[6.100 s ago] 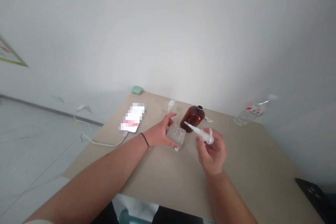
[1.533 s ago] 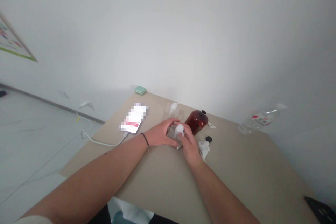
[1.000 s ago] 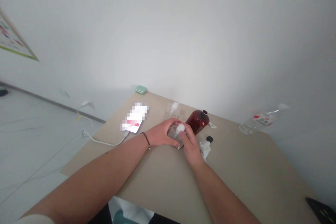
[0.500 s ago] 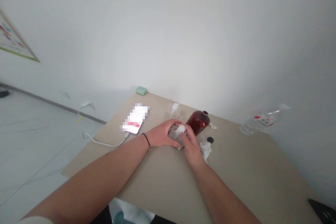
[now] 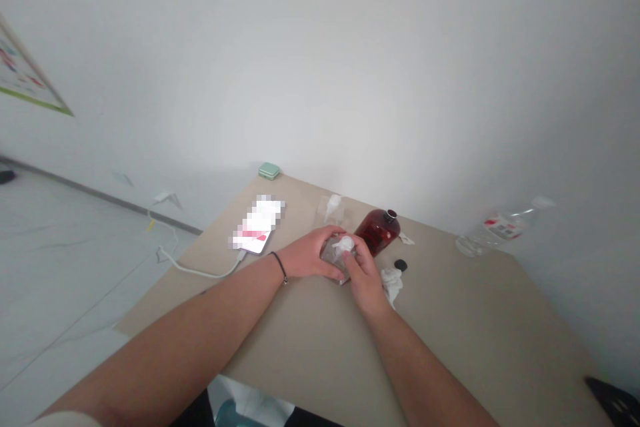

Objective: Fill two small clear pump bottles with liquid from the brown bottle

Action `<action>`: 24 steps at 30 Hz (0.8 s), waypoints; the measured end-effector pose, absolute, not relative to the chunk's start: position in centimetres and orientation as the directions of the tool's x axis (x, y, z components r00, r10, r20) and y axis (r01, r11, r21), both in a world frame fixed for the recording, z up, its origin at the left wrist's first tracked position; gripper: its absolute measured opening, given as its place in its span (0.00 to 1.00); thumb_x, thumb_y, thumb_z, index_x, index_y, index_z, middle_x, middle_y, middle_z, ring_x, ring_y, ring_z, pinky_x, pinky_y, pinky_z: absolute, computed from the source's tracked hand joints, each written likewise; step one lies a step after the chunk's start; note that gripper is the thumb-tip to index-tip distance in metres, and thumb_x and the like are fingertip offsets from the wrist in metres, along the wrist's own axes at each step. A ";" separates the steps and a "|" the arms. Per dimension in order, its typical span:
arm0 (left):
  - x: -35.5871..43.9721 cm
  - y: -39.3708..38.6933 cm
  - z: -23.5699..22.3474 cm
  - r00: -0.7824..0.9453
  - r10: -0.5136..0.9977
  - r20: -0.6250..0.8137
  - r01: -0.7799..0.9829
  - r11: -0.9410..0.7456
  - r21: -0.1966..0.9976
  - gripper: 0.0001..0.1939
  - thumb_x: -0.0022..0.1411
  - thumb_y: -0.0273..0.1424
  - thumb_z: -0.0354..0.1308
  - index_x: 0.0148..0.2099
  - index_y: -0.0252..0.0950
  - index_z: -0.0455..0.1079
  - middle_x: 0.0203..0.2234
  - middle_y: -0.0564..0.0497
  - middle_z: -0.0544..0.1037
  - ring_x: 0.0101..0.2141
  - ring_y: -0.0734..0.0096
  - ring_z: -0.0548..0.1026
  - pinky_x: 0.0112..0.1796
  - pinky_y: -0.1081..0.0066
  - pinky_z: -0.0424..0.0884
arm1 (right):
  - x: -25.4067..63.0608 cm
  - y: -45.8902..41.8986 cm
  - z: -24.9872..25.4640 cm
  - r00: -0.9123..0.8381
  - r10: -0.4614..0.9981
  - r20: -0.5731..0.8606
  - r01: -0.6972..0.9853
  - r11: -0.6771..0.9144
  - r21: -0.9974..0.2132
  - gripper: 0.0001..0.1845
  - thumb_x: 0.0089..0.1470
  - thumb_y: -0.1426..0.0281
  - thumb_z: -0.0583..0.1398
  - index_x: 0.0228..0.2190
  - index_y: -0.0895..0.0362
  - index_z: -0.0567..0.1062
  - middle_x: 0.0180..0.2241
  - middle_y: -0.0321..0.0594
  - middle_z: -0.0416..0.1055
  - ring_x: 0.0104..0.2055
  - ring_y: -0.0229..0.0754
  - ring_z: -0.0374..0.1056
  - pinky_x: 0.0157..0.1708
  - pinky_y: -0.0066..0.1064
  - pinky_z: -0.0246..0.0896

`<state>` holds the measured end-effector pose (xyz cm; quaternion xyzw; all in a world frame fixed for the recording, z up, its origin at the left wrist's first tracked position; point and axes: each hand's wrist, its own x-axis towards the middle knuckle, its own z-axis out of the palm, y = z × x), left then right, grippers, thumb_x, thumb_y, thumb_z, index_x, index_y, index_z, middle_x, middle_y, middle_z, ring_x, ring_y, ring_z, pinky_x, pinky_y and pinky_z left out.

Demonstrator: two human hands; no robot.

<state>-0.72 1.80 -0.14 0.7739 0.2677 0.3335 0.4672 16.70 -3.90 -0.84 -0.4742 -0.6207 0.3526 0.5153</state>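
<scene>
Gripping a square clear bottle (image 5: pixel 334 259) from its left side, the left hand (image 5: pixel 311 255) curves around the body with a narrow, closed hold, its fingers (image 5: pixel 327 237) across the top edge and its thumb (image 5: pixel 325 270) along the near side. The right hand (image 5: pixel 364 275) closes in from the other side, with its fingertips (image 5: pixel 350 259) pressed on the bottle beneath a white pump head (image 5: pixel 345 244). That head sits on the bottle's top, so the bottle lies between the 2 hands, mostly covered by them. Whether it touches the beige table (image 5: pixel 300 340) or is held just above it, I can't tell.

Just beyond the bottle and to its right stands a dark amber bottle (image 5: pixel 376 231), its neck uncapped. Right of the bottle, past the right hand, lie a crumpled white tissue (image 5: pixel 391 284) and a small black cap (image 5: pixel 401 266). Directly beyond the bottle stands a small clear container (image 5: pixel 325 213) with a white piece in it. Left of the bottle, a phone (image 5: pixel 255 235) lies on the table with a white charging cable (image 5: pixel 203 272) attached. Well beyond the bottle sits a green case (image 5: pixel 269 171). Far to its right lies a clear plastic water bottle (image 5: pixel 493 235).
</scene>
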 end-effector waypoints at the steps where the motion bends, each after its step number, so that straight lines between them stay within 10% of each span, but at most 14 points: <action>1: -0.7 1.8 -0.1 0.636 0.724 0.266 0.105 -0.422 0.900 0.48 0.44 0.41 0.76 0.64 0.37 0.61 0.58 0.41 0.71 0.57 0.49 0.71 0.60 0.53 0.64 | 16.7 -3.9 -0.8 -0.018 0.953 0.304 0.226 0.300 -0.927 0.17 0.61 0.55 0.59 0.49 0.47 0.73 0.50 0.40 0.72 0.54 0.51 0.67 0.58 0.48 0.60; 24: -0.8 1.7 0.2 0.639 0.722 0.266 0.107 -0.426 0.898 0.46 0.45 0.40 0.76 0.63 0.38 0.61 0.56 0.42 0.72 0.56 0.49 0.71 0.59 0.53 0.64 | 16.8 -3.9 -0.8 -0.018 0.953 0.304 0.241 0.299 -0.923 0.17 0.61 0.55 0.59 0.49 0.47 0.73 0.49 0.40 0.72 0.54 0.51 0.67 0.59 0.48 0.59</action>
